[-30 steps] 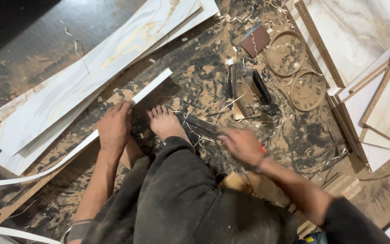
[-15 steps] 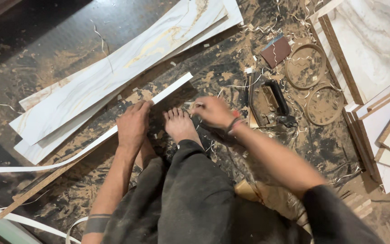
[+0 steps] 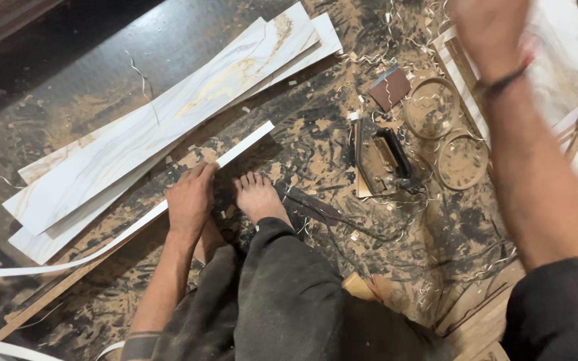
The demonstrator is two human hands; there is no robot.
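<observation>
My left hand (image 3: 190, 199) presses down on a long thin white strip (image 3: 245, 142) that runs diagonally across the shaving-covered floor, with the fingers curled over its edge. My bare foot (image 3: 257, 195) rests just to the right of that hand. My right hand (image 3: 490, 30) is raised high at the upper right, well above the floor and blurred by motion. I cannot make out whether anything is in it. A dark band sits on that wrist.
Long pale marbled panels (image 3: 168, 120) lie stacked beyond the strip. A black-handled hand tool (image 3: 382, 160), a brown sanding block (image 3: 389, 88) and two coiled rings (image 3: 431, 107) lie to the right. More panels (image 3: 570, 60) lean at the far right. Wood shavings cover the floor.
My right hand left the spot beside my foot and swung up to the upper right. My left hand stayed on the white strip.
</observation>
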